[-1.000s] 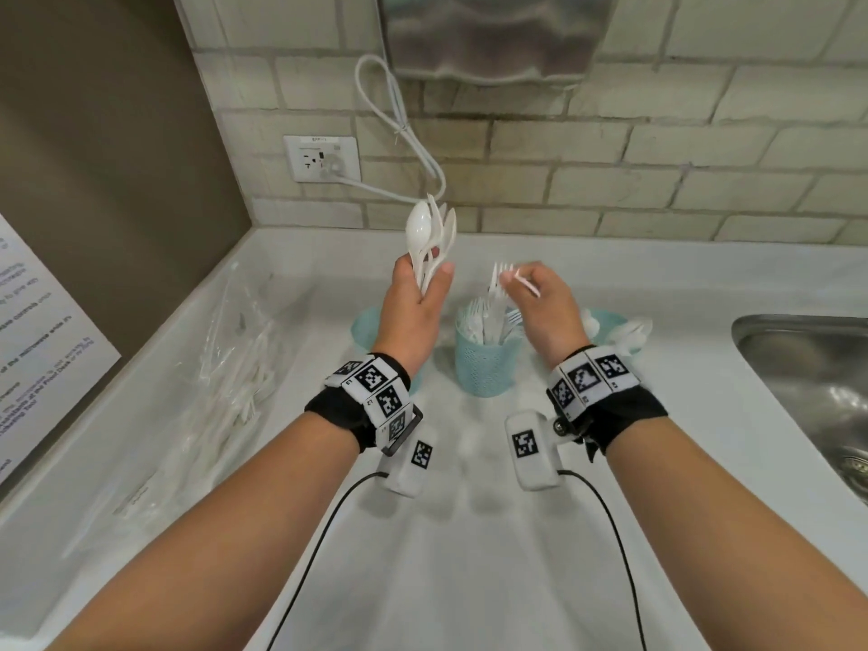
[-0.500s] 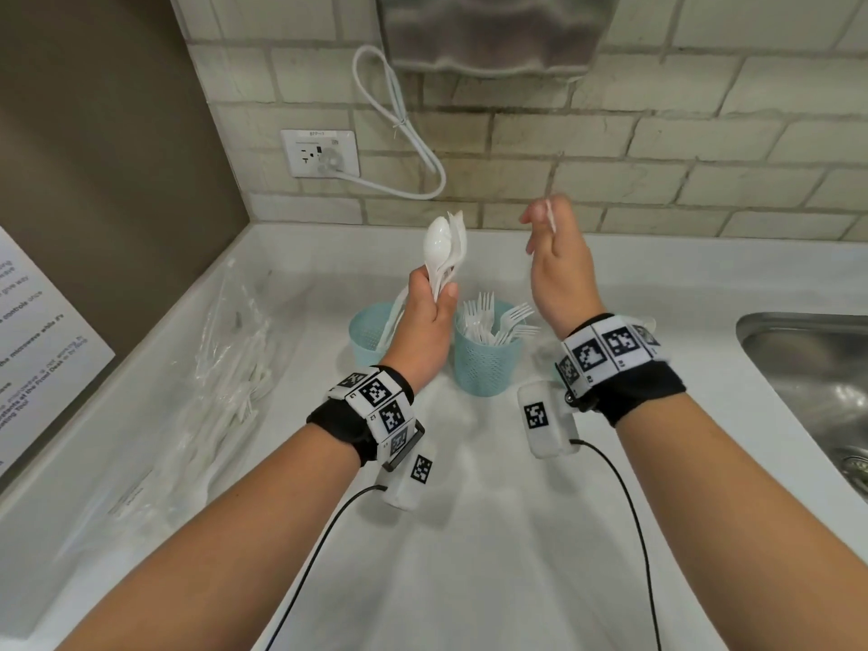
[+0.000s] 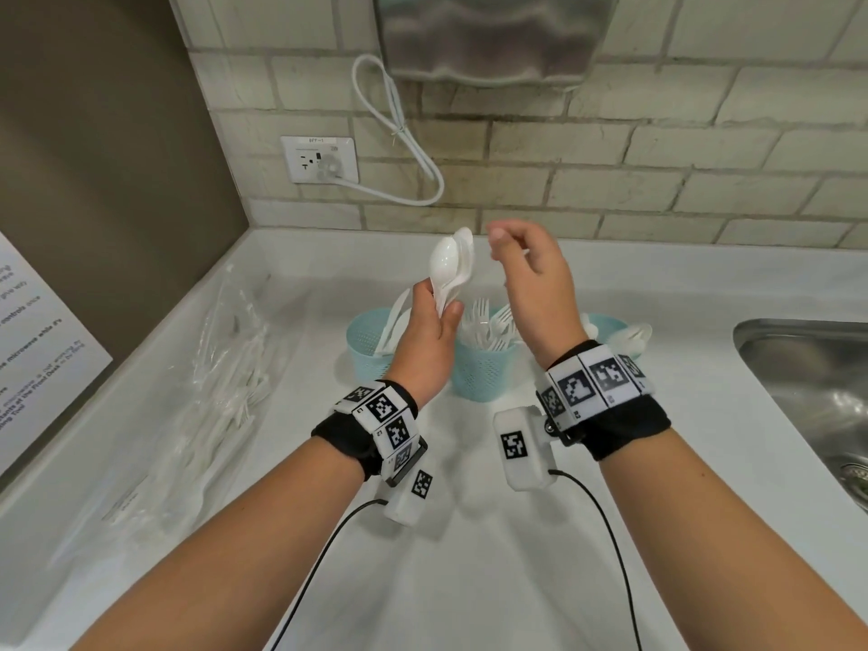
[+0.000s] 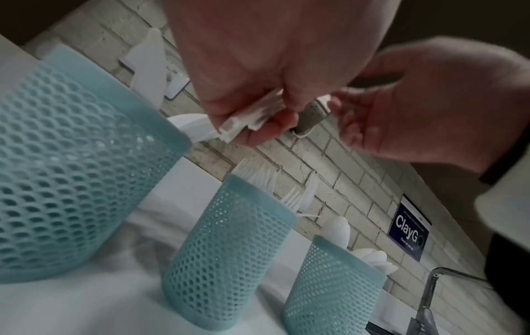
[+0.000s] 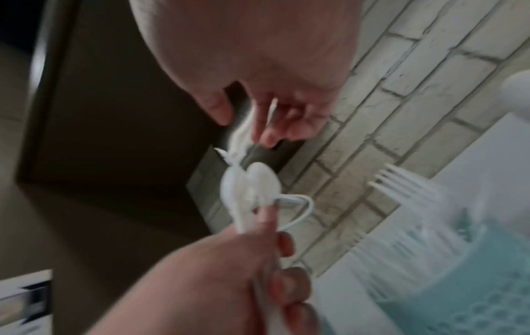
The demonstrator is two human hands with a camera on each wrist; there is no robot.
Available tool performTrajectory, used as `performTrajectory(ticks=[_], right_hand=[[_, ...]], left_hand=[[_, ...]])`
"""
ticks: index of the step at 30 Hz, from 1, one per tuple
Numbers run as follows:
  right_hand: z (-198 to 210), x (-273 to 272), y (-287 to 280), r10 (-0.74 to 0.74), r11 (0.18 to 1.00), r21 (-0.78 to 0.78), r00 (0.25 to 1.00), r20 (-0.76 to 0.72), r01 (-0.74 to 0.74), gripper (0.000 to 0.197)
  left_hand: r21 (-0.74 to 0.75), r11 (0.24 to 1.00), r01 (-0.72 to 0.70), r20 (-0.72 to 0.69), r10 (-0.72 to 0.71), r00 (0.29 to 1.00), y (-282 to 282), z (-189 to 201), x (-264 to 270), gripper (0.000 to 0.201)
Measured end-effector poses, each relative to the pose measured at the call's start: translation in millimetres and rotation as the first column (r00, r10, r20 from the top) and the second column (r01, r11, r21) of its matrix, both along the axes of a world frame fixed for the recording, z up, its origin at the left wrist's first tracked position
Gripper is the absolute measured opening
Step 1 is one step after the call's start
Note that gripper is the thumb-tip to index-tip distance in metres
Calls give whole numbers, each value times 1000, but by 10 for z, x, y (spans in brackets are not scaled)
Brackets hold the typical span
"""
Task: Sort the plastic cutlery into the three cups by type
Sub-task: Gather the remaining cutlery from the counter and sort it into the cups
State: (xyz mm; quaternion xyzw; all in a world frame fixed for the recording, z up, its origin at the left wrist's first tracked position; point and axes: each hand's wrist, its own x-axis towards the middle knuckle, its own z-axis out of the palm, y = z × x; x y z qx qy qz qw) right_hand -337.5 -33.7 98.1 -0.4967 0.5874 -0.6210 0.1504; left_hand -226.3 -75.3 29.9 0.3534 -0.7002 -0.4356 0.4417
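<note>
My left hand grips a bundle of white plastic spoons by the handles, bowls up, above the cups. My right hand hovers just right of the spoon bowls with curled fingers, pinching a thin white piece whose type I cannot tell. Three teal mesh cups stand in a row behind the hands. The left cup holds knives. Forks fill the middle cup. Spoons sit in the right cup, which my right wrist partly hides.
A clear plastic bag of white cutlery lies along the counter's left side. A steel sink is sunk into the counter at right. On the brick wall hang an outlet with a looped cord and a metal dispenser.
My right hand has risen from over the fork cup and moved left to the top of the spoon bundle. My left hand has shifted a little to the right with the spoons.
</note>
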Motion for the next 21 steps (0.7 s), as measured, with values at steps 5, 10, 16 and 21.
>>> performTrajectory(ticks=[5, 10, 16, 21], right_hand=[[-32, 116, -3, 60, 996, 66, 987, -150, -51, 34], [-16, 81, -25, 119, 984, 143, 990, -73, -108, 40], [-30, 100, -11, 152, 979, 126, 986, 76, -160, 31], [-15, 63, 35, 115, 991, 51, 987, 109, -121, 28]], left_hand=[[-20, 1000, 14, -32, -15, 999, 37, 29, -16, 20], [95, 991, 93, -157, -77, 985, 118, 60, -11, 32], [273, 955, 120, -236, -55, 970, 128, 165, -15, 38], [243, 958, 153, -247, -91, 965, 118, 208, -7, 37]])
